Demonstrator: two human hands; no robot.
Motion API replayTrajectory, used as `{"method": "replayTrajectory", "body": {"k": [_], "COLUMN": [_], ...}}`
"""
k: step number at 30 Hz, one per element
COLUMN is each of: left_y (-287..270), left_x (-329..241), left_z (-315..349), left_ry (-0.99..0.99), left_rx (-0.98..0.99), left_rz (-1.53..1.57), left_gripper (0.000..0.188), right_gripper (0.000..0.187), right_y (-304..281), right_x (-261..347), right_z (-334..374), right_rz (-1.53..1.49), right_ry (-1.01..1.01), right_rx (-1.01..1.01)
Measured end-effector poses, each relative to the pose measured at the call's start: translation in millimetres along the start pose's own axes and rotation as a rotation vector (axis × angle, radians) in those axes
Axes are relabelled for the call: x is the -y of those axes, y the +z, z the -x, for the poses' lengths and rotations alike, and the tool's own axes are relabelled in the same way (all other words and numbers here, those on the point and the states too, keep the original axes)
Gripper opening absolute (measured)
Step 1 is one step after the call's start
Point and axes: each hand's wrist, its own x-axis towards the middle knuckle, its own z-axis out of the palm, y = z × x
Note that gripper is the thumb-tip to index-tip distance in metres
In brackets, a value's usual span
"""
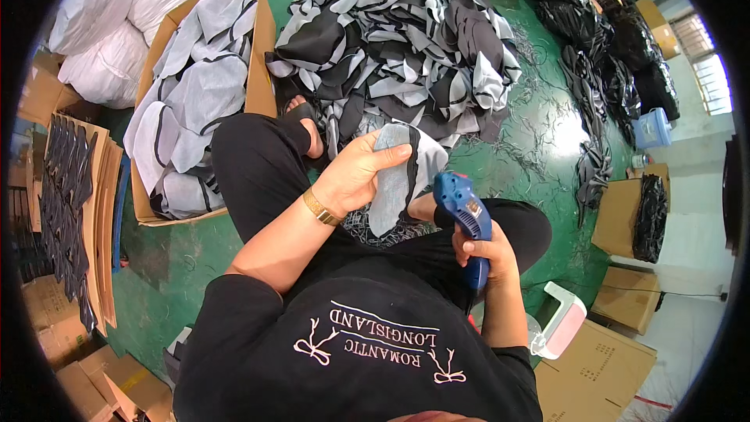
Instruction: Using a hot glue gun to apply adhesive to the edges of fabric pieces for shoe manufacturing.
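Observation:
My left hand [349,174] pinches a light grey fabric piece [393,195] with a dark seam strip running down it, thumb on its upper part. My right hand [488,254] is wrapped round the handle of a blue handheld power tool [467,211]. The tool's head is close to the right edge of the fabric; whether they touch I cannot tell. Beyond my hands, a large pile of grey and black fabric pieces [406,55] lies on the floor. To the left, similar grey pieces [207,94] fill an open cardboard box [266,55].
Dark thread scraps [519,148] litter the green floor [547,101]. White sacks [109,39] stand at the far left, black plastic bags [625,47] at the far right. On the right are a blue bucket [652,129], cardboard boxes [625,297] and a white-and-pink item [558,324].

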Motion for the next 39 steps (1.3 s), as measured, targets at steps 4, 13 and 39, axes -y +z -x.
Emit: {"method": "replayTrajectory", "body": {"k": [4,13,39], "left_y": [2.5,6.8,4.0], "left_x": [0.3,0.5,8.0], "left_z": [0.8,5.1,3.6], "left_ry": [-0.064,-0.093,0.068], "left_rx": [0.051,0.069,-0.153], "left_rz": [0.065,0.04,0.041], "left_gripper": [0.025,0.027,0.018], "right_gripper": [0.041,0.038,0.039], "right_y": [0.9,-0.3,18.5], "right_x": [-1.6,-0.2,10.5], "right_z": [2.8,3.9,9.8], "right_rz": [0.018,0.059,0.274], "right_ry": [0.087,0.083,-0.178], "right_rx": [0.017,0.059,-0.266]}}
